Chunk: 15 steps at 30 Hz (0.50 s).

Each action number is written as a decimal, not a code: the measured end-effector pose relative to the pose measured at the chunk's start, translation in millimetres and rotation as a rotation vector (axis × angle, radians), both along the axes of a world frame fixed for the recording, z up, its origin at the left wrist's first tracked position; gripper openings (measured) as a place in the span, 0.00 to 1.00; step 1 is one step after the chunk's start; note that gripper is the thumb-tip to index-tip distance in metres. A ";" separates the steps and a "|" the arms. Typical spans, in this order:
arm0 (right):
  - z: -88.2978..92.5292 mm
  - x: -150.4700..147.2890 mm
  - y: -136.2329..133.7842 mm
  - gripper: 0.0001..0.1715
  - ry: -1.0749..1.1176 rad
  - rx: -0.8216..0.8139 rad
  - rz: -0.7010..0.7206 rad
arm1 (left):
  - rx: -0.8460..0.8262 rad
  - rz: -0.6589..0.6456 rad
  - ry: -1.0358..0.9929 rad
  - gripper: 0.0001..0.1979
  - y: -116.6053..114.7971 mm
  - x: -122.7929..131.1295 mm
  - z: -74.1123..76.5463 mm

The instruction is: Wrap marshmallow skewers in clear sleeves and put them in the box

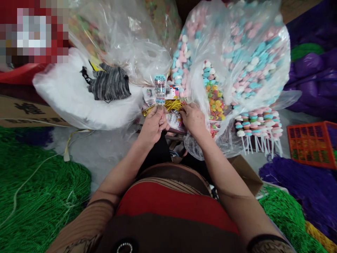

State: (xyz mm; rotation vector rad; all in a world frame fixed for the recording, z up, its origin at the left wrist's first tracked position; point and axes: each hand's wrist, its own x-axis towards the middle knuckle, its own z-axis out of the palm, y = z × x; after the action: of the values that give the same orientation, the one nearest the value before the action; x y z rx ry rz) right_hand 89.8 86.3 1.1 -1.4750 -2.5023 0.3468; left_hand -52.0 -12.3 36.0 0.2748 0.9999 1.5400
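My left hand (155, 123) is closed in a pinch on a small clear candy packet (159, 90) with a blue top, held upright. Just under the packet lies a bundle of gold twist ties (168, 105). My right hand (193, 118) rests with curled fingers on the right end of that bundle, beside printed label cards (174, 120). Whether the right hand grips a tie is hard to make out. Both hands work over my lap, in front of large clear bags of sweets.
A big clear bag of pink, blue and white lollipops (242, 59) stands at the right, with loose lollipops (259, 124) below it. A white sack (68, 95) carries a striped cloth (110, 82). Green bead strands (39, 189), purple strands (308, 186) and an orange crate (313, 142) surround me.
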 end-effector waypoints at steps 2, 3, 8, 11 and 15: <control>-3.1 -1.7 1.5 0.13 -0.007 0.018 -0.015 | -0.012 -0.016 -0.012 0.16 -1.6 0.4 -2.5; -3.9 -1.1 2.4 0.14 0.001 0.017 -0.014 | -0.018 -0.023 -0.020 0.16 -2.2 0.7 -4.4; -6.5 10.8 12.0 0.12 0.137 -0.028 -0.021 | -0.020 -0.035 -0.056 0.17 -2.1 0.8 -9.5; -7.5 17.2 17.7 0.09 0.281 -0.075 -0.065 | -0.032 -0.045 -0.048 0.17 -1.4 2.2 -8.6; 2.8 17.8 10.1 0.09 0.554 -0.136 -0.111 | -0.046 -0.081 -0.006 0.16 0.0 6.4 -10.1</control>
State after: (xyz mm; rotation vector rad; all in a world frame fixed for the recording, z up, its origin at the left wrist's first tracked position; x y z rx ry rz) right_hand 107.6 96.4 4.0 -1.3268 -1.9821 0.7948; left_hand -45.6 -12.3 25.8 0.2746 1.0067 1.4419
